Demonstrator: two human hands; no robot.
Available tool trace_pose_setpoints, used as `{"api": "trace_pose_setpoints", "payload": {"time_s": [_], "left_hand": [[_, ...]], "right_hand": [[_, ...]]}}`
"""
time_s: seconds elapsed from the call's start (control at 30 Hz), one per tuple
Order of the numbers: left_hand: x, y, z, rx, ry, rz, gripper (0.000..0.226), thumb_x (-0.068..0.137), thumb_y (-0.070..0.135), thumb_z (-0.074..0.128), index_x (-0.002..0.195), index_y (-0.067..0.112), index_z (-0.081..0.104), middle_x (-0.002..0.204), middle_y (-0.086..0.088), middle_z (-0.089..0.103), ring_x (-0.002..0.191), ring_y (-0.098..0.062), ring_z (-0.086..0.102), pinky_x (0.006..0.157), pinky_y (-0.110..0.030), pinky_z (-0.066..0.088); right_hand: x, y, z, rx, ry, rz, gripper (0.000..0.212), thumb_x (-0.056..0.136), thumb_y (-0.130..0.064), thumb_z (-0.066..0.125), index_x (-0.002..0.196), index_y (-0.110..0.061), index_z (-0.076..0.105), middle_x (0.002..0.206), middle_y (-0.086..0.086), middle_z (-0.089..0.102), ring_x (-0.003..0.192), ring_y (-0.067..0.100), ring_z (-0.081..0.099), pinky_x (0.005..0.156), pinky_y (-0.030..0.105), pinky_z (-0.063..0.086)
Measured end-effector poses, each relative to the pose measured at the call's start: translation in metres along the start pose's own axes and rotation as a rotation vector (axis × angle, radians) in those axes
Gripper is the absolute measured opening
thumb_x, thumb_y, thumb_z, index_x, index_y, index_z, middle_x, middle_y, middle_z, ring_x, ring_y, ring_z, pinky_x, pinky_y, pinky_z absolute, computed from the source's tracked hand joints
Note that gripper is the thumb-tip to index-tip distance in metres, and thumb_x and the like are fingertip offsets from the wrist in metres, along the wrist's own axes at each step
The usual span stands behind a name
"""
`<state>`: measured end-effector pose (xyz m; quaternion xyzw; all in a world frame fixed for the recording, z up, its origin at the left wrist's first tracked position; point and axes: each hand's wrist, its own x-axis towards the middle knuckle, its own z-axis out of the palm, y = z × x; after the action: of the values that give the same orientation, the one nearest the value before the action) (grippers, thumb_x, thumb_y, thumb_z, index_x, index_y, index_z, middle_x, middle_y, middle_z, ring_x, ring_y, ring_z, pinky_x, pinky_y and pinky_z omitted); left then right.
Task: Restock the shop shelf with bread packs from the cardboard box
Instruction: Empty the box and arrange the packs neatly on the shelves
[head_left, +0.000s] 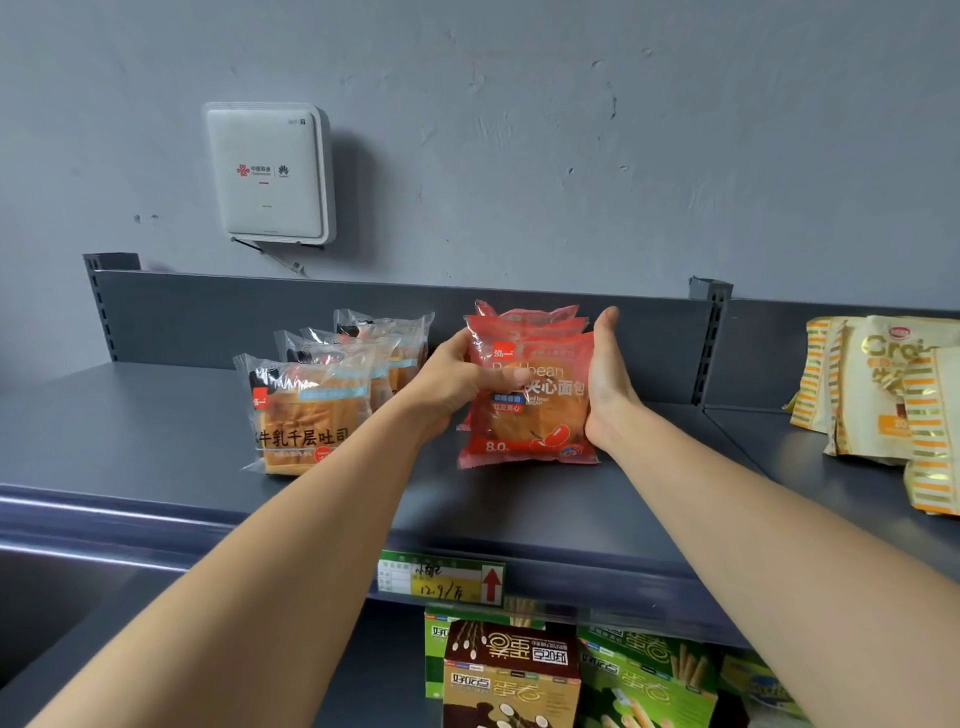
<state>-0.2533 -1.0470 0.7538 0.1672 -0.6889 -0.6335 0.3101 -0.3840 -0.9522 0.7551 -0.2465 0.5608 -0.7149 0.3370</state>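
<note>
Red bean bread packs (540, 415): several stacked front to back, upright on the grey shelf (156, 415), right of the clear-wrapped toast packs (306, 415). Gripped at the left edge by the left hand (452, 387), thumb across the front label; braced on the right side by the flat, straight-fingered right hand (608, 379). Best squeezed lightly, squared together, seated flat before letting go. Glossy red film, likely soft and crushable, orange loaf printed or showing on the front.
</note>
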Motion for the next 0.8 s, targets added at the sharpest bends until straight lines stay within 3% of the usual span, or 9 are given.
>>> {"api": "trace_pose_setpoints", "payload": {"time_s": [0.13,0.23,0.3,0.4,0.47,0.57,0.6,0.7,0.8], "left_hand": [[0.0,0.0,-0.001,-0.06,-0.005,0.021,0.075,0.076,-0.004,0.074,0.139,0.019,0.041,0.108,-0.003,0.065,0.098,-0.022,0.066,0.084,-0.038,0.056],[0.002,-0.004,-0.004,0.008,0.052,0.019,0.093,0.074,0.008,0.079,0.148,0.025,0.025,0.117,-0.003,0.057,0.101,-0.019,0.062,0.083,-0.036,0.056],[0.001,-0.007,-0.005,0.086,0.091,0.004,0.081,0.072,0.023,0.081,0.141,0.017,0.038,0.123,-0.006,0.059,0.102,-0.019,0.063,0.081,-0.034,0.056],[-0.004,-0.01,-0.006,0.099,-0.017,-0.045,0.055,0.083,0.032,0.07,0.132,0.015,0.052,0.122,-0.005,0.066,0.1,-0.016,0.067,0.078,-0.026,0.056],[-0.008,-0.011,-0.009,0.096,-0.148,-0.066,0.053,0.085,0.027,0.071,0.133,0.02,0.051,0.123,-0.003,0.066,0.106,-0.017,0.067,0.084,-0.027,0.054],[-0.011,-0.009,-0.011,0.16,-0.289,-0.055,0.072,0.076,-0.005,0.074,0.136,0.021,0.044,0.121,-0.006,0.067,0.109,-0.021,0.066,0.09,-0.029,0.055],[-0.011,-0.009,-0.01,0.183,-0.273,-0.045,0.077,0.073,-0.013,0.073,0.136,0.021,0.043,0.116,-0.005,0.068,0.103,-0.019,0.067,0.084,-0.027,0.057],[-0.012,-0.007,-0.008,0.192,-0.17,-0.008,0.087,0.069,-0.019,0.072,0.137,0.025,0.039,0.108,-0.001,0.066,0.093,-0.013,0.067,0.07,-0.022,0.059],[-0.013,-0.01,-0.011,0.156,-0.143,-0.036,0.092,0.069,-0.018,0.074,0.139,0.028,0.036,0.118,-0.005,0.064,0.104,-0.021,0.065,0.082,-0.032,0.058]], "right_hand": [[-0.003,0.0,-0.003,-0.043,-0.008,-0.024,0.088,0.081,-0.084,0.014,0.123,-0.025,0.064,0.108,0.009,0.073,0.099,0.029,0.07,0.091,0.052,0.053],[-0.004,0.003,-0.004,-0.082,-0.001,-0.029,0.084,0.083,-0.082,0.017,0.122,-0.024,0.063,0.108,0.009,0.073,0.098,0.028,0.07,0.09,0.048,0.054],[-0.006,0.003,-0.002,-0.098,0.007,-0.026,0.079,0.087,-0.078,0.017,0.122,-0.023,0.062,0.108,0.008,0.071,0.096,0.026,0.069,0.088,0.045,0.055],[-0.008,0.004,0.003,-0.07,0.016,-0.004,0.079,0.088,-0.076,0.016,0.122,-0.022,0.061,0.105,0.009,0.071,0.094,0.027,0.068,0.089,0.047,0.054],[-0.008,0.004,0.006,-0.037,0.018,0.007,0.083,0.086,-0.079,0.015,0.125,-0.022,0.061,0.108,0.011,0.071,0.098,0.03,0.068,0.09,0.049,0.053],[-0.008,0.006,0.008,-0.026,0.038,-0.005,0.085,0.085,-0.08,0.014,0.122,-0.021,0.063,0.106,0.01,0.072,0.093,0.027,0.069,0.077,0.041,0.056],[-0.008,0.006,0.009,-0.036,0.05,-0.013,0.085,0.084,-0.081,0.014,0.123,-0.022,0.062,0.107,0.01,0.071,0.093,0.027,0.069,0.076,0.04,0.056],[-0.008,0.008,0.012,-0.075,0.06,-0.037,0.088,0.081,-0.084,0.014,0.129,-0.025,0.058,0.117,0.01,0.068,0.102,0.028,0.067,0.092,0.048,0.052],[-0.01,0.009,0.012,-0.099,0.072,-0.042,0.087,0.083,-0.082,0.013,0.127,-0.024,0.058,0.112,0.007,0.069,0.099,0.026,0.066,0.087,0.045,0.054]]}}
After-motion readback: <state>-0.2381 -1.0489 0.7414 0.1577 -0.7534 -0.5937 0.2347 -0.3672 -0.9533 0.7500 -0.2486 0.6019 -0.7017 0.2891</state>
